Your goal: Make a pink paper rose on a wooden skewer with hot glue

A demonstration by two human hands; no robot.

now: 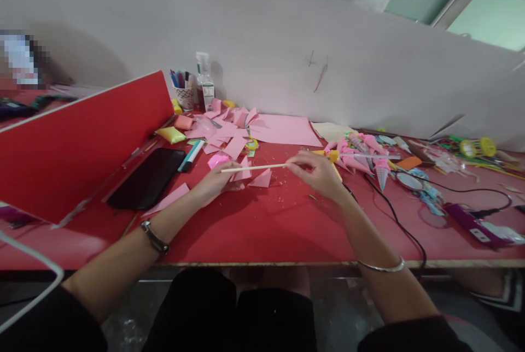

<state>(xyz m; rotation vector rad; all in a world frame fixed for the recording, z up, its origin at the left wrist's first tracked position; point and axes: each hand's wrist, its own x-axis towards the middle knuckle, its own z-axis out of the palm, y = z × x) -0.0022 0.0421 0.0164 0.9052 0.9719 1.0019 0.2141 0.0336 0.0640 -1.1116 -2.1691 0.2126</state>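
a thin wooden stick (253,168) lies level just above the red table (254,226), its ends pinched by the left hand (216,181) and right hand (315,172); the left fingers perhaps also touch a pink paper triangle (243,172).

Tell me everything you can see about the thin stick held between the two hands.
The stick is thin, straight and pale, wood by the look of it. It lies nearly level just above the red table, running left to right. The left hand pinches its left end and the right hand grips its right end with the fingertips. Small pink paper triangles lie right under it; whether it touches them cannot be told.
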